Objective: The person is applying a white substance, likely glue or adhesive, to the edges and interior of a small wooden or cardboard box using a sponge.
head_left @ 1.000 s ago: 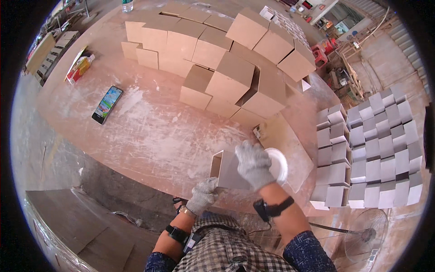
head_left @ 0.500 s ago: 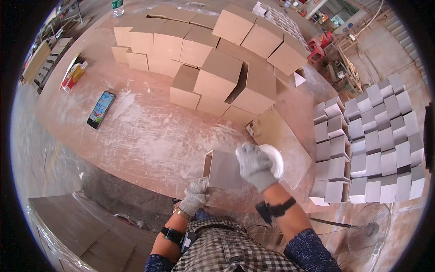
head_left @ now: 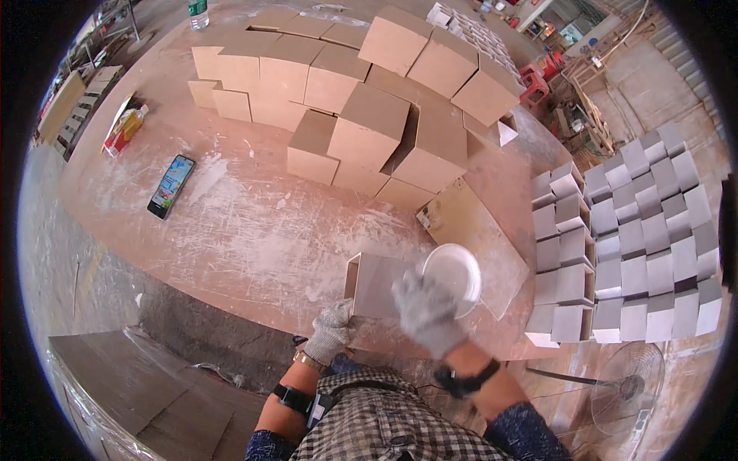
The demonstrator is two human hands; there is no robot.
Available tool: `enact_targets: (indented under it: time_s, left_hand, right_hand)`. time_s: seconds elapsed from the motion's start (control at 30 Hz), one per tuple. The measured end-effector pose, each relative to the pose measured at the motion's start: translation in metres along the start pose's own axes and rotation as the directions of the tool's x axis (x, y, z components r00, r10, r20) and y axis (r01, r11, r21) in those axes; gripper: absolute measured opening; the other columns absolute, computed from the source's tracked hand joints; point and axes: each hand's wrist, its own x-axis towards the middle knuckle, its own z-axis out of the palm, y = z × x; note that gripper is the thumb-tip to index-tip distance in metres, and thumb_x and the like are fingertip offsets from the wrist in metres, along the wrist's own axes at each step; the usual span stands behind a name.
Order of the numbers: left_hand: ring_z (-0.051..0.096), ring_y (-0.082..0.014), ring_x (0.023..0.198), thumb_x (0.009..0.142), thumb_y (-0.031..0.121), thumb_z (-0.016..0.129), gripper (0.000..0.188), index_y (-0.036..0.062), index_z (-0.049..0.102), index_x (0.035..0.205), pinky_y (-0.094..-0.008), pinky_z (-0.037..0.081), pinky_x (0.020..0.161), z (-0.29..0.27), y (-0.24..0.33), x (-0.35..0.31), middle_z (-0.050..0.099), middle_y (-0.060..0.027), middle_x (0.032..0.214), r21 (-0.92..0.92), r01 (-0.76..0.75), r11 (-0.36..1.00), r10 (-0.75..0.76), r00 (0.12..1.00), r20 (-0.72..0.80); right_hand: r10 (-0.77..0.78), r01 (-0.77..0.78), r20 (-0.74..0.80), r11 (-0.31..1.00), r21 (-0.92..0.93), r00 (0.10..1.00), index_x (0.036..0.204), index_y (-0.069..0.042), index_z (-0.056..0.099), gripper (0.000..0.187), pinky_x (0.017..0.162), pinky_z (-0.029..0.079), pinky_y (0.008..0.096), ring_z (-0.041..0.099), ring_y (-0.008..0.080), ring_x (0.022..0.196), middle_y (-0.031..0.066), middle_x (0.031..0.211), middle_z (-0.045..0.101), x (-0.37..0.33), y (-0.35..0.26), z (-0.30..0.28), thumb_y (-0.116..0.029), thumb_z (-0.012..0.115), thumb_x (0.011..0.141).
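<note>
Most of the room is taken up by a broad table (head_left: 231, 230), its reddish-brown top scuffed and streaked with white, its edges bowed by the lens. A grey, marked floor (head_left: 54, 200) is seen along the left, darkened beside the table's near edge. At upper left a slatted frame (head_left: 83, 104) is set on it. Beyond the table, at upper right, a red stool (head_left: 532, 86) is placed near wood scraps (head_left: 596, 100). Ribbed panels (head_left: 694, 77) and a framed opening (head_left: 569, 32) are seen there. At lower right a fan (head_left: 624, 392) is shown. Soft, pale light is spread over the table.
</note>
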Motion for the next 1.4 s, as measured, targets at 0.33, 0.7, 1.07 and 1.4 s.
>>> enact_targets:
  time_s: [0.33,0.7,1.07,1.4]
  left_hand:
    - [0.06,-0.0363,0.093,0.078,0.009,0.062,0.025,0.0112,0.064,0.103,-0.0437,0.049,0.078,0.004,0.014,0.009,0.064,-0.0146,0.098,-0.17,0.03,0.985,-0.025,0.999,0.031]
    - [0.06,-0.0365,0.092,0.078,0.012,0.065,0.025,0.01,0.064,0.103,-0.0437,0.049,0.077,0.002,0.021,0.01,0.064,-0.0144,0.097,-0.033,0.062,0.998,-0.063,0.997,-0.033]
    - [0.06,-0.0361,0.097,0.074,0.013,0.067,0.036,0.0092,0.063,0.109,-0.0425,0.049,0.08,0.006,0.002,-0.003,0.064,-0.0157,0.103,0.017,0.134,0.991,-0.135,0.99,0.041]
    - [0.058,-0.0367,0.099,0.076,0.015,0.062,0.037,0.0079,0.058,0.112,-0.044,0.048,0.084,0.012,-0.008,-0.006,0.062,-0.0168,0.106,0.082,0.083,0.993,-0.087,0.996,0.038]
  right_hand:
    - [0.054,-0.046,-0.106,0.996,0.078,0.993,0.095,-0.009,0.057,0.023,0.059,0.047,0.0442,0.057,0.0305,0.078,0.013,0.097,0.052,0.064,0.026,-0.007,-0.011,0.055,0.072]
    - [-0.354,-0.135,-0.524,0.717,-0.684,0.775,0.096,-0.005,0.054,0.028,0.049,0.041,0.0412,0.053,0.0281,0.071,0.0161,0.095,0.052,0.046,0.0,0.014,-0.013,0.056,0.07]
    - [-0.162,0.111,-0.356,0.981,-0.159,0.92,0.093,-0.008,0.054,0.02,0.049,0.041,0.038,0.049,0.0217,0.064,0.0113,0.082,0.045,0.008,-0.05,0.015,-0.012,0.055,0.073]
    - [-0.273,-0.096,-0.561,0.836,-0.541,0.782,0.09,-0.012,0.052,0.014,0.05,0.043,0.0386,0.052,0.0255,0.07,0.0084,0.086,0.045,-0.016,-0.048,0.046,-0.016,0.052,0.076]
